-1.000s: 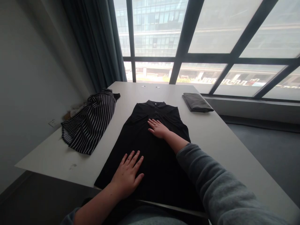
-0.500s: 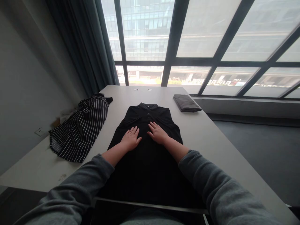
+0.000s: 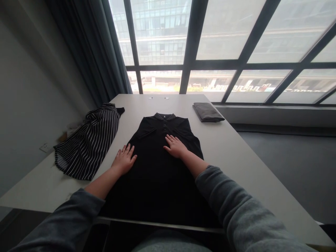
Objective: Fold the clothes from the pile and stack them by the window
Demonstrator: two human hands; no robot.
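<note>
One black polo shirt lies spread at the centre of the white table, collar toward the window, the striped shirt rumpled at left and the folded grey cloth at right. On my feed I record the left hand splayed at the black polo shirt's left edge and the right hand, apart from it, flat below the buttons.

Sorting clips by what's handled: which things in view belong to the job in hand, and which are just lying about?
In the job:
black shirt, laid out
left hand, at its edge
right hand, on its front
white table, beneath it

Lying about:
striped garment
folded grey cloth
</note>
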